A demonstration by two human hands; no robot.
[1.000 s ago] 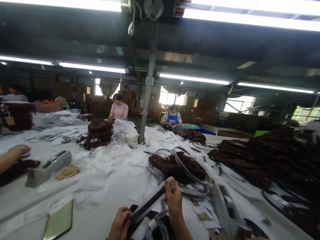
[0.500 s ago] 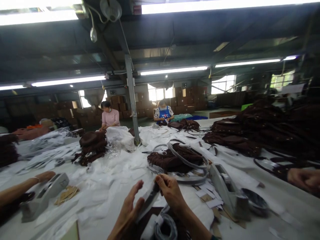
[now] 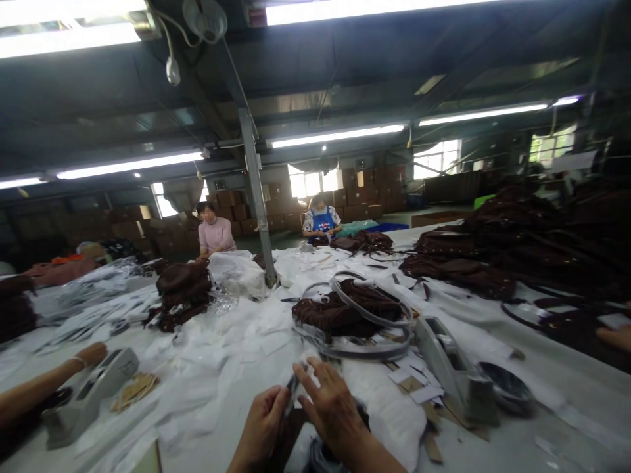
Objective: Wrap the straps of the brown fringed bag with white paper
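Observation:
At the near edge of the table, my left hand (image 3: 265,420) pinches a dark strap with a greyish, plastic-like wrapping (image 3: 292,389) between thumb and fingers. My right hand (image 3: 335,410) is just to the right of it, fingers apart, with fingertips close to the strap's upper end; whether they touch it I cannot tell. Below my right hand, a coiled grey wrapped strap (image 3: 320,456) is partly hidden. Dark brown material lies beneath both hands. Beyond them sits a brown bag (image 3: 320,315) with looped grey wrapped straps (image 3: 367,355) around and over it.
A grey tape dispenser (image 3: 456,381) stands right, beside a black bowl (image 3: 507,387) and scattered card pieces (image 3: 419,387). Another tape dispenser (image 3: 93,394) is left, near another person's hand (image 3: 93,353). Brown bags (image 3: 517,249) are piled right. A metal post (image 3: 259,203) rises mid-table; two people work beyond.
My left hand has gone from open beside the strap to pinching it. My right hand has released its pinch and spread its fingers. The hand at far right has moved mostly out of view.

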